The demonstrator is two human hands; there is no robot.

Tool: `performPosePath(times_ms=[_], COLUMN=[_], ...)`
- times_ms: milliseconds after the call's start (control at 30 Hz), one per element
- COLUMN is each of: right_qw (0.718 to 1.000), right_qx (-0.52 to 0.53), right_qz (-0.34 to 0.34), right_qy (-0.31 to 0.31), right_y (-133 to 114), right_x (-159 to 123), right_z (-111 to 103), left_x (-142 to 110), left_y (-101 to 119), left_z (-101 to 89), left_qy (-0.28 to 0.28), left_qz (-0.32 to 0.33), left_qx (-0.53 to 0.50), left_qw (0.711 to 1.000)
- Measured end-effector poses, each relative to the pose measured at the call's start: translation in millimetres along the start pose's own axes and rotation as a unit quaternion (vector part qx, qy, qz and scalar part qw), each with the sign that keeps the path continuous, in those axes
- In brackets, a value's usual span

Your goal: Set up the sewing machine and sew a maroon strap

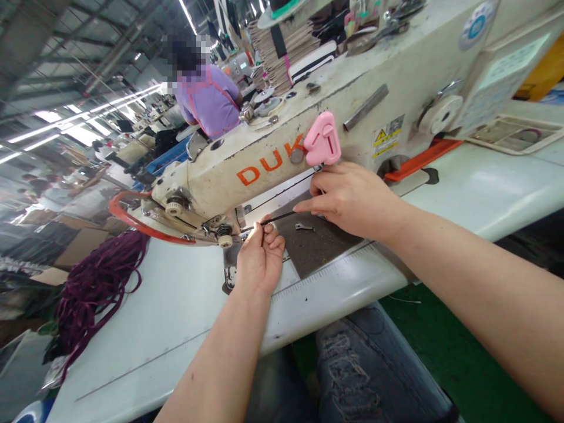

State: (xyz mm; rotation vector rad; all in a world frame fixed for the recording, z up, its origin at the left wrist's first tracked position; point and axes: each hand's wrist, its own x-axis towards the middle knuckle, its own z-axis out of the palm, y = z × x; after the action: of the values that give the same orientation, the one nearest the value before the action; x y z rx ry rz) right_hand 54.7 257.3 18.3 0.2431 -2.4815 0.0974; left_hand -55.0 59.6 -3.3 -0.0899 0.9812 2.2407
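Note:
My left hand [262, 258] is closed beside the sewing machine's needle area, thumb and index finger pinching a dark narrow strip [282, 217]. From there the strip runs right, to the outstretched fingertip of my right hand [352, 197]. The right hand's other fingers are curled, close under a pink plastic piece [324, 141] on the front of the sewing machine [264, 167]; part of its grip is hidden. Below the strip, a small metal part [305, 227] lies on a dark plate [317, 249] on the machine bed.
A purple pile of strips [99, 294] lies on the left of the white table [176, 305]. An orange-red curved guard [127, 214] sits at the machine's head. Beyond it is a person in a purple top [207, 100]. A shallow tray [517, 134] is at the right.

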Motion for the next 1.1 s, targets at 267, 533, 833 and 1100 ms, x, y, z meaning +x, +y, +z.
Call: performPosePath(times_ms=[267,533,833,1100], right_qw=[1.0,1.0,0.995,0.981], right_qx=[0.009,0.003,0.001,0.073], right_qz=[0.002,0.008,0.038,0.092], right_qy=[0.004,-0.002,-0.092,-0.151], right_y=[0,-2,1,0], right_x=[-3,-2,2,16], right_z=[0,1,-4,-12], left_x=[1,0,-2,-1], left_y=[0,0,-3,-6], left_z=[-0.4,0.8,5.3,4.3], left_qy=[-0.005,0.001,0.016,0.013], left_qz=[0.0,0.004,0.016,0.034], left_qx=[0.002,0.003,0.005,0.012], left_qw=[1.0,1.0,1.0,0.999])
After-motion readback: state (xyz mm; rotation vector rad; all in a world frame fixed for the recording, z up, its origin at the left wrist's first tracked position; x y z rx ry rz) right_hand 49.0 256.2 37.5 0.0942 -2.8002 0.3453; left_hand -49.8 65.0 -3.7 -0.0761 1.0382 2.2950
